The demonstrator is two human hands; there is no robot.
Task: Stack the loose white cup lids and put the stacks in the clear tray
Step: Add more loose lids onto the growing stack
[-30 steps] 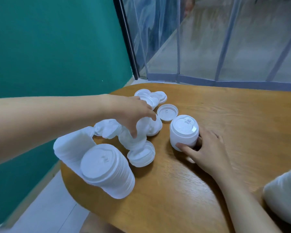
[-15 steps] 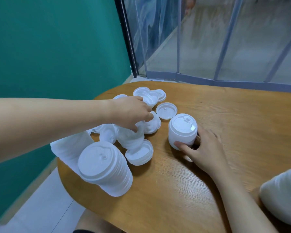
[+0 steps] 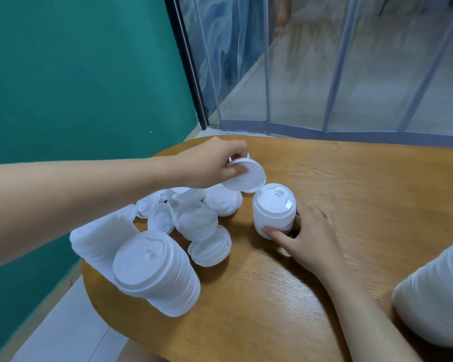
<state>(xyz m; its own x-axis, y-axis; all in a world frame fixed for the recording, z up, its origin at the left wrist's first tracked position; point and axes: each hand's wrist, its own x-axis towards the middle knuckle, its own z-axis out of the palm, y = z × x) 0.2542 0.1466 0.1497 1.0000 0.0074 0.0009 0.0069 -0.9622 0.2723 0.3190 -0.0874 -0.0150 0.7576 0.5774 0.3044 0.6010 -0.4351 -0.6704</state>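
Risk as I read it: the tilted lid [image 3: 242,175] may catch the rim of the small stack [image 3: 273,209] and tip it (base held only lightly). Left hand [image 3: 209,165] pinches that lid's far edge, just above-left of the stack; right hand [image 3: 302,237] grips the stack's base on the table [image 3: 364,194]; clear tray not in view

Loose lids [image 3: 194,218] and tall stacks [image 3: 154,270] crowd the table's [image 3: 364,194] left; its right lies bare.

Lid stack [image 3: 437,296] cut off at right edge, lids under left hand [image 3: 209,165] hidden – blurred heap
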